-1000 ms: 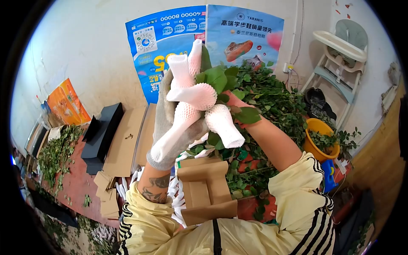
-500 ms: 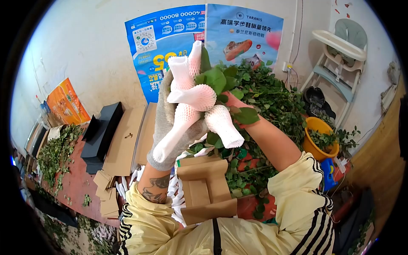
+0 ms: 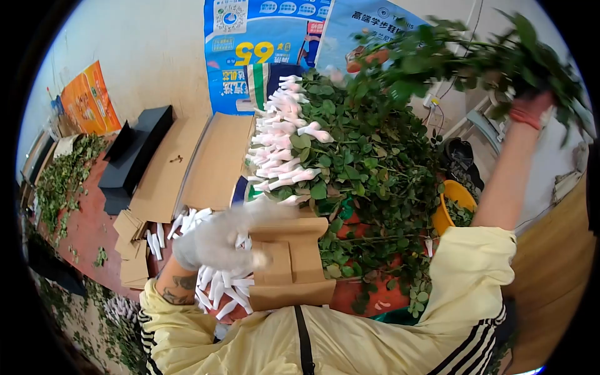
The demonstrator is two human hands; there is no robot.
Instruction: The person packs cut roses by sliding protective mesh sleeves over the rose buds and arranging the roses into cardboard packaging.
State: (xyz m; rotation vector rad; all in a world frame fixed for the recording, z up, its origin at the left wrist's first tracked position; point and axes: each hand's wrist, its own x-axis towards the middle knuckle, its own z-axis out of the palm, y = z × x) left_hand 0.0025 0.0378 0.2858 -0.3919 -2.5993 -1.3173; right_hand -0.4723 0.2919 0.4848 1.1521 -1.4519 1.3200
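Note:
My left hand (image 3: pixel 222 239), in a pale grey glove, is blurred by motion. Its fingers are stretched and apart with nothing in them, above loose white foam net sleeves (image 3: pixel 225 287) and beside an open cardboard wrapper (image 3: pixel 273 262). High at the right, my right hand (image 3: pixel 532 109), in a reddish glove, is closed around a bunch of leafy stems (image 3: pixel 431 65), held sideways with its leaves towards the poster. Below the bunch lies a big pile of leafy flower stems (image 3: pixel 375 162), their sleeved heads (image 3: pixel 281 137) stacked towards the left.
Flat cardboard sheets (image 3: pixel 215 165) and a black folded box (image 3: pixel 134 159) lie on the red table (image 3: pixel 72 225) at the left. A yellow bucket (image 3: pixel 445 209) with leaves stands right of the pile. Posters (image 3: pixel 265 37) hang on the wall behind.
The hands have parted. My right hand has swung up and right with the leafy bunch; my left has come down left, away from the sleeved heads it was holding.

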